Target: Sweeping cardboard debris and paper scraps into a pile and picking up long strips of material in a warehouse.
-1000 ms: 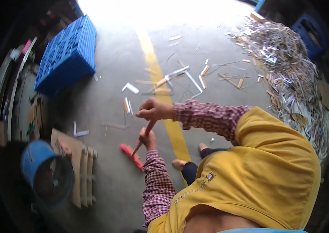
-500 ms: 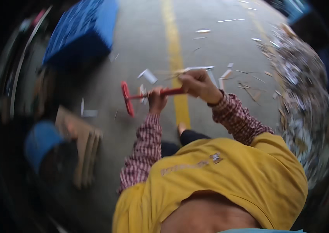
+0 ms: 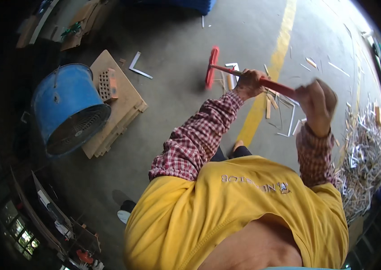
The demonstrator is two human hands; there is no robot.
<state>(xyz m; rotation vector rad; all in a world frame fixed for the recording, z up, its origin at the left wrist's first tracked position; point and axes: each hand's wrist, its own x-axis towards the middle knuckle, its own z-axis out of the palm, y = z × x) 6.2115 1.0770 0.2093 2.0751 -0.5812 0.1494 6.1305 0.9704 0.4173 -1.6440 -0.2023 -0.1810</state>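
Note:
A long red handle [image 3: 278, 87] with a red crossbar head [image 3: 211, 67] reaches across the floor in front of me; it looks like a push broom, though bristles cannot be made out. My left hand [image 3: 250, 83] is wrapped around the middle of the handle, palm closed. Farther right, my right hand [image 3: 317, 104] grips the handle's end, slightly smeared by motion. Around the head and under the handle lie white angled strips [image 3: 232, 67] and narrow brown offcuts [image 3: 271, 105].
At left a blue drum fan [image 3: 66, 101] stands against a wooden board stack [image 3: 105, 63] bearing a perforated brick [image 3: 108, 84]. A heap of shredded strips [image 3: 361, 166] rises at right. A yellow line [image 3: 285, 33] crosses the concrete floor. An L-shaped white strip [image 3: 136, 63] lies near the boards.
My view has swung left, bringing the fan and boards farther in. My hands are farther apart on the red handle, the right one nearer its end.

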